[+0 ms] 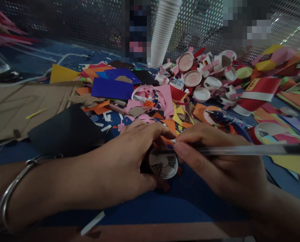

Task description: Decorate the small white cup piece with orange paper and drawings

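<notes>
My left hand (137, 154) curls around a small round paper piece (165, 169), steadying it on the blue table. Its white top carries a black drawing: a small circle in the middle and dark, filled wedges around it. In my right hand (213, 161) is a pen (230, 150) with a clear barrel, held in a pinch. The pen's tip end reaches over the upper part of the white disc; whether it touches is hard to make out. Small reddish tabs stick out by the disc's edge. A silver bangle (6, 201) circles my left wrist.
Paper scraps and a blue sheet (112, 88) lie behind my hands. Several similar round paper pieces (192, 78) are heaped at the back right, near a red paper cup (257, 95). Corrugated cardboard (26, 107) and a black sheet (66, 131) lie left. A ribbed white pipe (165, 30) rises behind.
</notes>
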The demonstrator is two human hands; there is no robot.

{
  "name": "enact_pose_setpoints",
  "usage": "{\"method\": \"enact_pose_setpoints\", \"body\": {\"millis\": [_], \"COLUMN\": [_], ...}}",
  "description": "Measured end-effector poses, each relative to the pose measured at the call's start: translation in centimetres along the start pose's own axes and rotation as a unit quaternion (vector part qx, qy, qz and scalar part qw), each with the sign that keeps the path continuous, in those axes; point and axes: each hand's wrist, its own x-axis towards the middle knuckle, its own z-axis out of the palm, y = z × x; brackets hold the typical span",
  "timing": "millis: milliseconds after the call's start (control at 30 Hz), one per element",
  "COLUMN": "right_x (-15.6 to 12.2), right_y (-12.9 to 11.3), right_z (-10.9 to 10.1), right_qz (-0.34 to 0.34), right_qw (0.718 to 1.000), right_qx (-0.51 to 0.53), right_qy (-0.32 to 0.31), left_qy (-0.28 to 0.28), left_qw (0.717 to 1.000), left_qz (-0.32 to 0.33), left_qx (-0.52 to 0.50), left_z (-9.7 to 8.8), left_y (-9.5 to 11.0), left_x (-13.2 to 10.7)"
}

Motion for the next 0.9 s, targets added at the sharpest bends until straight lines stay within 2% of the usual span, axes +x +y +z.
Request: {"method": "enact_pose_setpoints", "body": {"millis": [333, 900], "right_x": [-0.03, -0.24], "right_y": [-0.30, -0.24], "right_z": [-0.58, -0.35], "right_qz": [0.010, 0.030], "right_qw": [1.000, 0.999], "right_qx": [0.000, 0.017], "right_qy": [-0.015, -0.008], "left_qy": [0.002, 0.000], "left_qw": [1.000, 1.000], "left_qz": [0.001, -0.005], "left_qx": [-0.010, -0.010], "left_z": [0.08, -0.03], "left_y": [-0.07, 0.16], "left_x": [0.04, 0.03]}}
